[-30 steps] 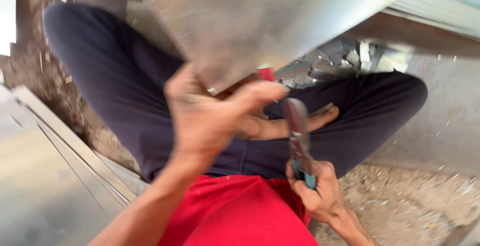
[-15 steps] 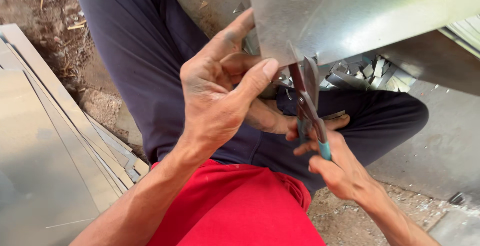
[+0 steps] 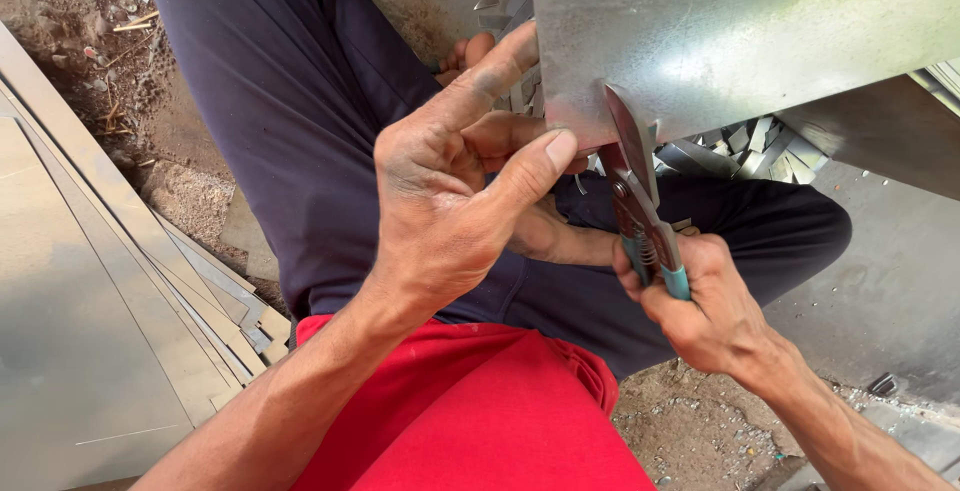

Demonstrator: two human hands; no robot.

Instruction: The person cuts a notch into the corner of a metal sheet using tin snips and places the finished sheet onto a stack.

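The galvanized metal sheet [image 3: 740,41] is held up over the person's crossed legs. The left hand [image 3: 450,201] pinches the sheet's lower edge, its fingers [image 3: 545,156] clamped on the metal just left of the cut line. The right hand [image 3: 700,301] sits below the sheet, fingers wrapped tight round the teal handles of the tin snips [image 3: 635,191], whose blades bite into that same edge. Small offcuts [image 3: 740,141] lie on the ground under the sheet (sharp ones, by the look of them), and a stack of flat sheets [image 3: 90,331] lies well to its left. To cut well, I judge, the sheet should be kept taut and level, the thumb clear of the blades, and each bite short.
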